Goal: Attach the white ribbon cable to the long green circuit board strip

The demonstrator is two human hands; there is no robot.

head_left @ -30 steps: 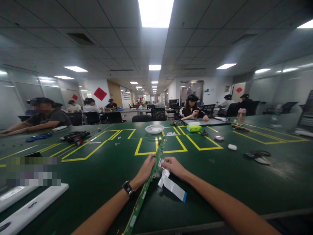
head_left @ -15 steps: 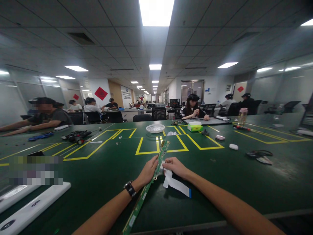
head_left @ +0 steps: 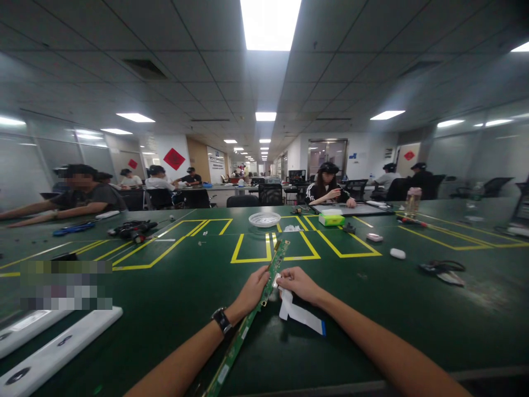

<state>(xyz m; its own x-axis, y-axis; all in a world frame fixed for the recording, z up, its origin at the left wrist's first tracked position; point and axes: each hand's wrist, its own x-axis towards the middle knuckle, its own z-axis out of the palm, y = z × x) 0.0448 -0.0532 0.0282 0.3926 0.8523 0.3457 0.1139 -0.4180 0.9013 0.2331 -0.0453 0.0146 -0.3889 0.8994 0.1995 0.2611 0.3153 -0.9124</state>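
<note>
A long narrow green circuit board [head_left: 243,325] lies slantwise on the green table [head_left: 372,309], reaching from the near edge towards the yellow tape boxes. My left hand [head_left: 253,289], with a black watch on its wrist, grips the board near its middle. My right hand [head_left: 298,282] pinches the end of a white flat ribbon cable [head_left: 301,314] where it meets the board. The cable trails right along the table and ends in a blue tip.
White panels [head_left: 53,353] lie at the near left. A white bowl [head_left: 264,219], a green box [head_left: 331,219], a white mouse-like object [head_left: 397,253] and black cables [head_left: 442,268] sit farther out. Black tools [head_left: 132,228] lie at the left. Several other people sit at the far tables.
The view has tilted slightly, so the hands and board sit a little lower and farther right. The ribbon cable lies flatter on the table. Both hands keep their grips.
</note>
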